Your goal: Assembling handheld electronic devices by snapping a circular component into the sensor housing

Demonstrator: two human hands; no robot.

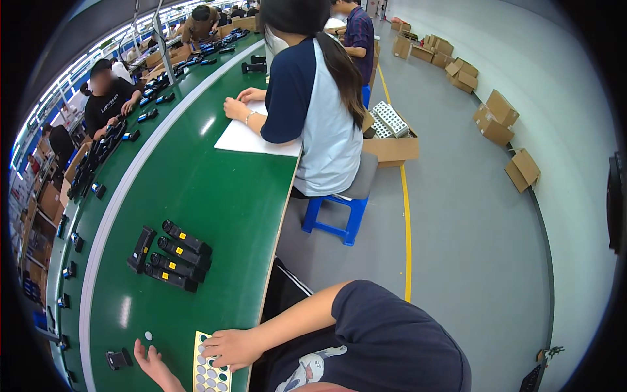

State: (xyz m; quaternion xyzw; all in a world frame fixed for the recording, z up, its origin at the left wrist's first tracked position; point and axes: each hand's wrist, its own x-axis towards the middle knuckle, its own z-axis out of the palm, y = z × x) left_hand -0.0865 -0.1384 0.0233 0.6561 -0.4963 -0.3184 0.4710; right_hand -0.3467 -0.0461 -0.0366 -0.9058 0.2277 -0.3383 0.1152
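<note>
My right hand point(234, 347) lies over a pale yellow sheet of round grey stickers point(211, 377) at the table's near edge, its fingers spread on the sheet and partly covering it. To the left, my left hand point(157, 370) is turned partly up with its fingers apart. Just beyond those fingertips shows a small whitish round disc point(148, 336); whether a finger touches it cannot be told. A small black device part point(118, 359) sits left of that hand. Farther up the table, several black handheld devices point(175, 264) with yellow labels lie in a row, and another black device point(141, 249) lies beside them.
A green table point(222, 196) runs away from me, with a pale rail point(117, 202) along its left. A seated co-worker point(326, 117) on a blue stool point(339, 219) works over a white sheet point(255, 138). Cardboard boxes point(499, 117) line the wall at right.
</note>
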